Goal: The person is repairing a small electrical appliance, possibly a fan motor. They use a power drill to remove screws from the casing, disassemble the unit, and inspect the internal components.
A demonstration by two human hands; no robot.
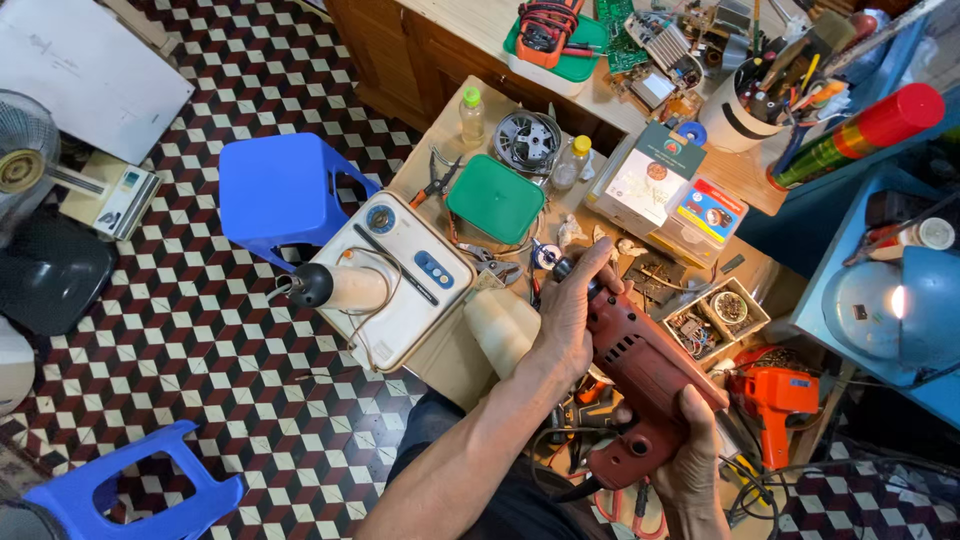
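Both my hands hold a dark red electric drill (pixel 640 375) over a cluttered low workbench (pixel 450 350). My left hand (pixel 572 310) wraps the drill's front body, fingers reaching up to the black chuck near the top. My right hand (pixel 695 455) grips the drill's handle at the bottom right. A black cord trails from the handle toward my lap. Just left of my left hand lies a cream plastic part (pixel 503 325).
A white fan base (pixel 395 275) with a motor shaft lies on the bench. Behind it are a green lidded box (pixel 494 200), pliers (pixel 437 180), two small bottles and a wire spool. An orange drill (pixel 778 395) lies at right. Blue stools (pixel 285 185) stand on the tiled floor.
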